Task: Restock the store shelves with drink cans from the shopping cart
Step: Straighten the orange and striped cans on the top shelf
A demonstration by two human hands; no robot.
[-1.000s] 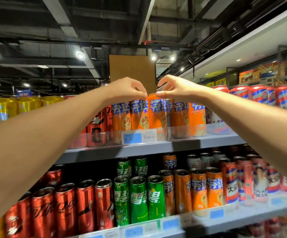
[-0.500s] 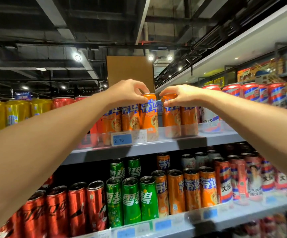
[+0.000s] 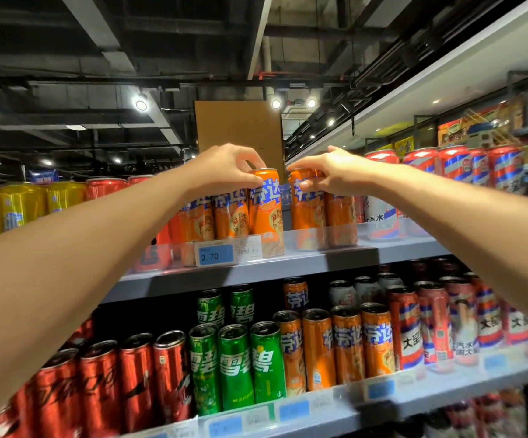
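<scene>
Both hands have drawn apart since a second ago, when their fingertips nearly met over one can; each now has its own orange can on the upper shelf (image 3: 288,263). Left hand (image 3: 224,169) curls its fingers over the rim of the left orange can (image 3: 265,203), which stands upright just behind the clear front lip, directly above the blue price tag (image 3: 215,255). Right hand (image 3: 329,172) grips the top of the right orange can (image 3: 307,210), thumb on its near face and fingers over the rim; this can also stands upright on the upper shelf, a narrow gap separating it from the left one. More orange cans line up to the left of the price tag's can and to the right of the other. Behind the two hands rises a brown cardboard box (image 3: 239,128). Below the upper shelf, the lower shelf (image 3: 351,403) carries rows of red cans (image 3: 136,384), green cans (image 3: 235,365) and further orange cans.
</scene>
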